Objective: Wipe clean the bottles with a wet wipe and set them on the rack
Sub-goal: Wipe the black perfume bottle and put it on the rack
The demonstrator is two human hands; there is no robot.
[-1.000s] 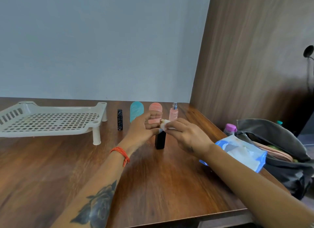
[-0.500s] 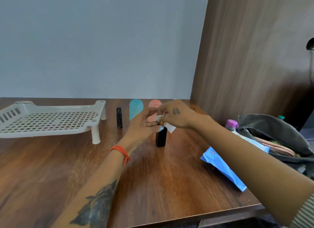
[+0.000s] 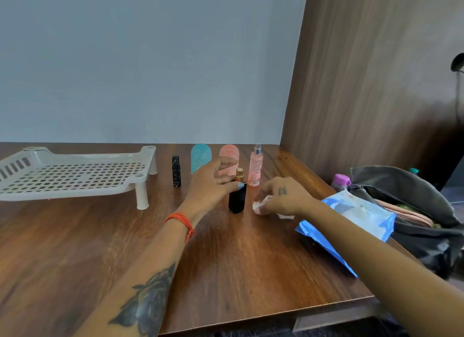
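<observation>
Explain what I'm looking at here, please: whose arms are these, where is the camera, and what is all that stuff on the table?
There is no machine here: the arms belong to a person, and the camera sits on their head, looking forward and down. The left hand reaches to a small black bottle with a gold top standing on the wooden table. The right hand has its grip on a crumpled white wet wipe beside that bottle. Behind stand a slim black bottle, a teal bottle, a salmon-pink bottle and a clear pink spray bottle. At left is a white plastic rack, with no bottle on it yet. At right lie a blue wipe pack and a dark bag.
</observation>
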